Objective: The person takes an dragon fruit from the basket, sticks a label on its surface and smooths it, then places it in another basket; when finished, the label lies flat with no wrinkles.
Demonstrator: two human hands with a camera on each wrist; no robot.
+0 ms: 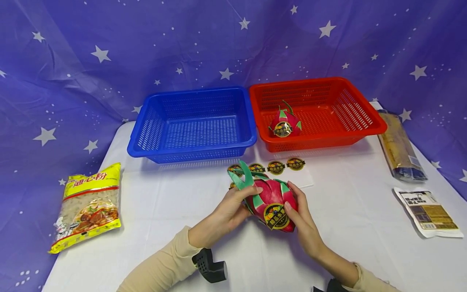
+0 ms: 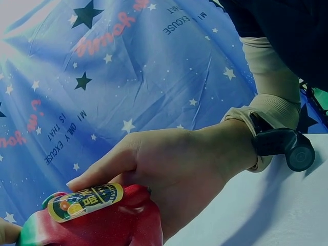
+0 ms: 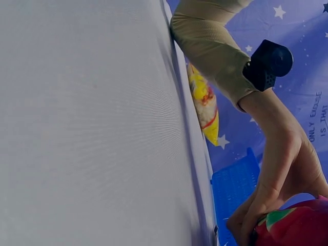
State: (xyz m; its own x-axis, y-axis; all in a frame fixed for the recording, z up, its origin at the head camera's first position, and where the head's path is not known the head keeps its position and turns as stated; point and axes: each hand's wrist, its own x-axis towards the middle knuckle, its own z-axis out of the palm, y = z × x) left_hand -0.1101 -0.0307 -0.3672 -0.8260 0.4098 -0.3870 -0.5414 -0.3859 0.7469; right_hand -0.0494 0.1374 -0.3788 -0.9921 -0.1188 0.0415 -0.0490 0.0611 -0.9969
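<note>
Over the middle of the table, both hands hold a pink dragon fruit (image 1: 268, 190) with green leaf tips. My left hand (image 1: 229, 209) grips its stem end, thumb on top. At the other end my right hand (image 1: 305, 223) holds the fruit, thumb beside a round black-and-gold sticker (image 1: 276, 217) on the skin. The left wrist view shows this sticker (image 2: 87, 202) curving over the fruit near the right hand's thumb. Behind the fruit lies a white sheet (image 1: 304, 178) with several matching stickers (image 1: 276, 167), partly hidden. Another dragon fruit (image 1: 286, 119), bearing a sticker, sits in the red basket (image 1: 328, 142).
A blue basket (image 1: 193, 154) stands left of the red one, along the table's back. A yellow pasta bag (image 1: 91, 207) lies at the left. On the right are a brown package (image 1: 399, 144) and a white-and-brown pouch (image 1: 427, 213). A starry purple curtain (image 1: 204, 40) hangs behind.
</note>
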